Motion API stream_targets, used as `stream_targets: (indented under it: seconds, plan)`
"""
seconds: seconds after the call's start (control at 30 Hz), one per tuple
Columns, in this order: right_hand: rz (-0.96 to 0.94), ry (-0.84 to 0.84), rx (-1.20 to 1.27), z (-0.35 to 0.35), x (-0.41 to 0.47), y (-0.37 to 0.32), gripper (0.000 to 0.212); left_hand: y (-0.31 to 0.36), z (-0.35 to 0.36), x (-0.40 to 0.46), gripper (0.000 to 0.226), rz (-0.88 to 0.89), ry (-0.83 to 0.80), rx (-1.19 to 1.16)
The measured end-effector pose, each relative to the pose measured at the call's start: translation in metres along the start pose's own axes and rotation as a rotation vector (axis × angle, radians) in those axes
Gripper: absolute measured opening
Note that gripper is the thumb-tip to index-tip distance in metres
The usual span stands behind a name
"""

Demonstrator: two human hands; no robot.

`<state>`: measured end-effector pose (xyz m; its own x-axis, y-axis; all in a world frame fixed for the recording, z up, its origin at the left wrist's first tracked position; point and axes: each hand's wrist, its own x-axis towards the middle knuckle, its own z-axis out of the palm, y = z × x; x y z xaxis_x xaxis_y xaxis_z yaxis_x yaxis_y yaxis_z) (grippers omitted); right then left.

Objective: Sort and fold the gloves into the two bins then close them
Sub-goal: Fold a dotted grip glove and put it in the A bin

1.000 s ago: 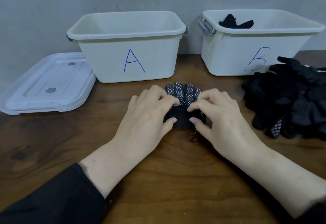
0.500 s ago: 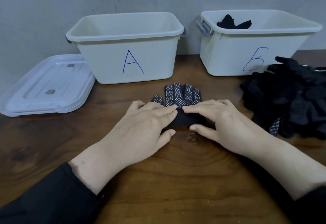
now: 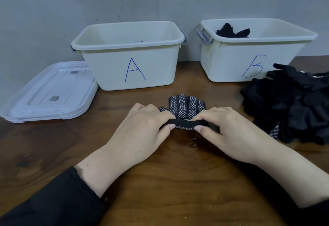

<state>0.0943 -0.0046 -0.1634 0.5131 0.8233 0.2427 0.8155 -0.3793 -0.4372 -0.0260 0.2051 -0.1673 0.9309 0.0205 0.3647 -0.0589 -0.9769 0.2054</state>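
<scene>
A black glove with white dots (image 3: 185,104) lies flat on the wooden table in front of bin A (image 3: 135,72), fingers pointing away from me. My left hand (image 3: 140,133) and my right hand (image 3: 231,131) each pinch the glove's black cuff edge, lifted slightly off the table at its near end. Bin B (image 3: 249,60) stands at the back right with a black glove (image 3: 231,30) showing inside. A dark bit shows low inside bin A.
A pile of black gloves (image 3: 292,108) lies at the right, one dotted piece at its near edge. Two stacked clear lids (image 3: 49,92) rest at the left beside bin A. A grey wall stands behind both bins.
Both hands went from pressing flat on the glove's cuff to pinching its near edge and lifting it.
</scene>
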Motion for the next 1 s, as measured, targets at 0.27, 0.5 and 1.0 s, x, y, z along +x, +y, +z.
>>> stream_targets:
  seconds: [0.27,0.5,1.0]
  plan:
    - [0.16,-0.002,0.377,0.0,0.003,0.0,0.007,-0.001,0.004,0.006,0.014,-0.199,-0.016,-0.287]
    - [0.15,0.226,0.275,0.014,0.017,0.009,0.026,-0.001,0.011,0.016,0.025,-0.321,0.07,-0.426]
    - [-0.096,0.057,-0.179,0.022,0.017,0.016,0.043,0.001,0.017,0.014,0.054,0.02,-0.11,0.116]
